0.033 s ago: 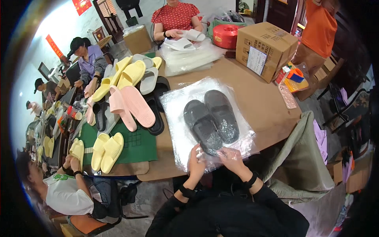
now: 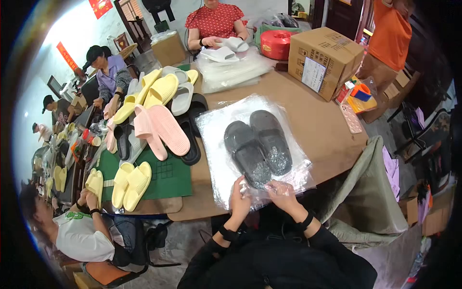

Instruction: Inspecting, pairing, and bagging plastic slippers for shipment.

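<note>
A pair of dark grey slide slippers (image 2: 248, 151) lies side by side in a clear plastic bag (image 2: 280, 161), toes pointing away from me. Under it is a stack of clear bags (image 2: 216, 178) on the brown table. My left hand (image 2: 239, 196) pinches the bag's near edge, just left of the nearer slipper's heel. With closed fingers, my right hand (image 2: 284, 195) grips the same edge to the right of that heel. The plastic wrinkles and shines between my hands.
Yellow, pink, grey and black slippers (image 2: 168, 130) pile up at left, partly on a green mat (image 2: 168, 180). A cardboard box (image 2: 325, 62) stands far right, near red twine (image 2: 276, 44). An olive sack (image 2: 361, 202) hangs open at right. Co-workers sit left and opposite.
Across the table, the co-worker's white slipper has shifted and turned slightly. My hands and the bagged slippers stay in place.
</note>
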A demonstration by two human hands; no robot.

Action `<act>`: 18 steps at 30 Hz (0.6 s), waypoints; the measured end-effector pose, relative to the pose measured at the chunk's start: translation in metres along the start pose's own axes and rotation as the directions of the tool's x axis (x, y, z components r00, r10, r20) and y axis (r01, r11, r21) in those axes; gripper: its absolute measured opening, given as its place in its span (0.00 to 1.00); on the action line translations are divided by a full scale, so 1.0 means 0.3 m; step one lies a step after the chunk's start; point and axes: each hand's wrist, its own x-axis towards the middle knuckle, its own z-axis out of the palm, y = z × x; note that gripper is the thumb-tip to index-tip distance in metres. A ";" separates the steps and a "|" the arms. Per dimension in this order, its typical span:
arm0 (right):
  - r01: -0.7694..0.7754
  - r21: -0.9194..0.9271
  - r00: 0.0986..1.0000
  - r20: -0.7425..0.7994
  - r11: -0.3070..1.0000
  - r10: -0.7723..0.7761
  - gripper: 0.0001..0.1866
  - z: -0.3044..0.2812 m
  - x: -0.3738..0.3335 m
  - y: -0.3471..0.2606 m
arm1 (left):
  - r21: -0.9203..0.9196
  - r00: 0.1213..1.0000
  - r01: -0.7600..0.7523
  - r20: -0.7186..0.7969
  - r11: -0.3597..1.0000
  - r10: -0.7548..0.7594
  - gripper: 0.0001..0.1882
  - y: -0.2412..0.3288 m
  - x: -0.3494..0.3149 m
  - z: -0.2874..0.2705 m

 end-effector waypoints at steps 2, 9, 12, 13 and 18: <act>-0.005 0.094 0.999 0.051 0.996 0.001 0.12 -0.024 0.009 -0.033 | -0.121 0.998 0.051 -0.035 0.991 -0.056 0.32 0.001 0.005 0.017; 0.179 0.187 0.977 0.082 0.966 -0.197 0.13 -0.008 -0.026 -0.056 | -0.299 0.968 0.247 0.111 0.922 -0.223 0.21 0.115 0.027 0.012; -0.276 0.161 0.805 0.577 0.948 0.137 0.13 -0.076 -0.015 -0.129 | -0.344 0.980 0.199 0.042 0.918 -0.196 0.12 0.101 0.012 -0.019; -0.298 0.282 0.797 0.599 0.912 0.075 0.14 -0.061 -0.040 -0.101 | -0.261 0.989 0.147 0.071 0.954 -0.133 0.10 0.115 0.002 -0.020; -0.647 0.718 0.760 0.636 0.257 0.136 0.14 -0.119 -0.030 -0.170 | -0.238 0.960 0.149 0.267 0.960 -0.083 0.08 0.210 -0.052 -0.015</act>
